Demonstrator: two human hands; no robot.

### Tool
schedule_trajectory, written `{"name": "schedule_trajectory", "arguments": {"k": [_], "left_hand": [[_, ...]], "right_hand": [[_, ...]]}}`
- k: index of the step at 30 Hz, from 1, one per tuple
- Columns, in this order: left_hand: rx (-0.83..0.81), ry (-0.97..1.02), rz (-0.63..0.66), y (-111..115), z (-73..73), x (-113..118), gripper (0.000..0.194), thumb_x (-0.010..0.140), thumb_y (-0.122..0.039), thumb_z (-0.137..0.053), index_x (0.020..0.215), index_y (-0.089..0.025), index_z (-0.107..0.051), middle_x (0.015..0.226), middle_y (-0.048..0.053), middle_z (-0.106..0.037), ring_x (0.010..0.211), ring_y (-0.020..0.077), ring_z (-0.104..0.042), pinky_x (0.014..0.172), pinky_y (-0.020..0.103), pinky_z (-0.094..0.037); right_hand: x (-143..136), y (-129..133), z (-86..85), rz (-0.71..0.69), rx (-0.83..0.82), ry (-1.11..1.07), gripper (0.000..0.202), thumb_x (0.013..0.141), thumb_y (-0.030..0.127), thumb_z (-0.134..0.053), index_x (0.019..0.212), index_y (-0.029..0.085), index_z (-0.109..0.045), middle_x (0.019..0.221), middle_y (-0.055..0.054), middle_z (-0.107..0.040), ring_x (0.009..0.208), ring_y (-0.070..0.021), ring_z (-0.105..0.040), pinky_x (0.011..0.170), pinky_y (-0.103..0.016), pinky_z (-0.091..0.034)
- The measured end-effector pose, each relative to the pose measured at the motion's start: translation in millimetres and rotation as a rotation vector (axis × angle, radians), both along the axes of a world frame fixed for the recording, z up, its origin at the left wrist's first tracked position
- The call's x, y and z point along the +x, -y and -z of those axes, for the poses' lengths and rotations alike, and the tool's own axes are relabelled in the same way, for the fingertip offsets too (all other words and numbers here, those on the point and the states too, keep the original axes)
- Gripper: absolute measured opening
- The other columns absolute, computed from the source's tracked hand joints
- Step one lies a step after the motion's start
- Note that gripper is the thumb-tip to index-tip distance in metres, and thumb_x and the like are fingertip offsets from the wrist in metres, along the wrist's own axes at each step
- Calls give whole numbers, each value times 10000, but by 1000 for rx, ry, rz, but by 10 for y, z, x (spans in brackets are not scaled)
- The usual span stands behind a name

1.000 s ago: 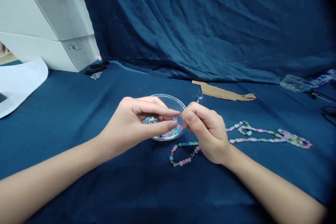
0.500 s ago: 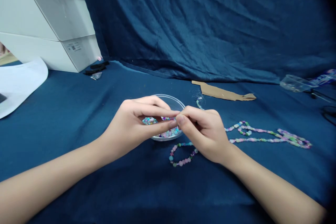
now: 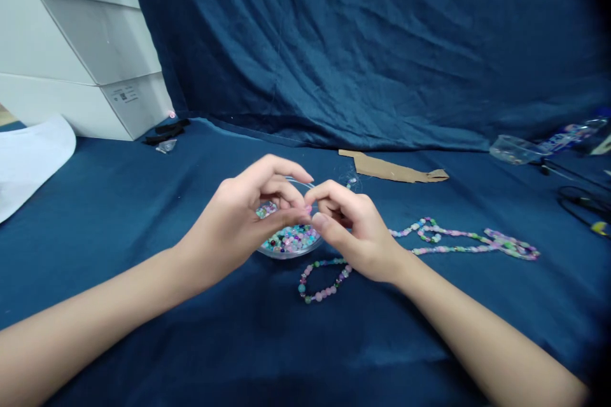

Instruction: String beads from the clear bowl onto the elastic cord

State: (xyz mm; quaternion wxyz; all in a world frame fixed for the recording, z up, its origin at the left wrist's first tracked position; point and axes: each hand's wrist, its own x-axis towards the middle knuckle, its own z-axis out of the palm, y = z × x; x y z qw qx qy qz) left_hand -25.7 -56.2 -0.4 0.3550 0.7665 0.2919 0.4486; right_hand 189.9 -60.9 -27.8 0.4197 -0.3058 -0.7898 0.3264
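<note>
"Centrally, what does your left hand point(image 3: 238, 219) hold?"

"Your thumb and a curled finger close on a small pink bead point(image 3: 309, 208), while your index finger stands raised above it."

"And your right hand point(image 3: 360, 232)?"

"It faces the left, thumb and index fingertips just beside the same bead. Its tips lie near each other; whether they are clamped on anything cannot be told."

"Where do the other beads lie?"

"Loose beads point(image 3: 292, 240), in pastel and darker tones, fill the bottom of a clear bowl point(image 3: 286, 255), which stands on the cloth-covered desk point(image 3: 248, 343), partly hidden by your fingers. A long beaded strand point(image 3: 453, 250) lies to your right, doubled back on itself; a beaded loop point(image 3: 327, 293) lies nearer to you, just below your right hand. Your right hand hides the parts between, so whether the two join cannot be told."

"What lies beyond?"

"Past your right hand, a tangle of fine clear thread point(image 3: 351, 182) with a bead or two sits near a torn strip of cardboard point(image 3: 396, 168). Farther right lies a clear plastic cup point(image 3: 514, 149). White boxes point(image 3: 71, 38) stand at your far left, beside a blue drape point(image 3: 334, 44)."
</note>
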Motion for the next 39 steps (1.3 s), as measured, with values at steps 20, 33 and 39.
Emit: {"name": "schedule_trajectory", "arguments": {"k": [20, 33, 39], "left_hand": [[332, -616, 92, -454, -387, 248, 120, 908, -224, -721, 1020, -205, -685, 889, -4, -754, 842, 175, -700, 735, 266, -485], [293, -988, 88, -596, 45, 252, 73, 832, -140, -764, 781, -189, -784, 836, 68, -756, 857, 221, -717, 735, 276, -460], [249, -833, 75, -527, -53, 54, 104, 877, -172, -705, 804, -210, -767, 747, -3, -750, 663, 143, -661, 619, 250, -418]], "right_hand": [[185, -251, -10, 4, -166, -303, 430, 1057, 415, -542, 694, 200, -456, 647, 38, -413, 573, -113, -374, 567, -275, -339], [138, -289, 57, 67, -139, -316, 448, 1060, 384, -533, 666, 193, -439, 643, 32, -367, 579, -114, -297, 544, -286, -223], [109, -242, 62, 46, -127, -319, 431, 1082, 359, -519, 689, 191, -457, 652, 32, -368, 597, -117, -324, 566, -290, -242]]}}
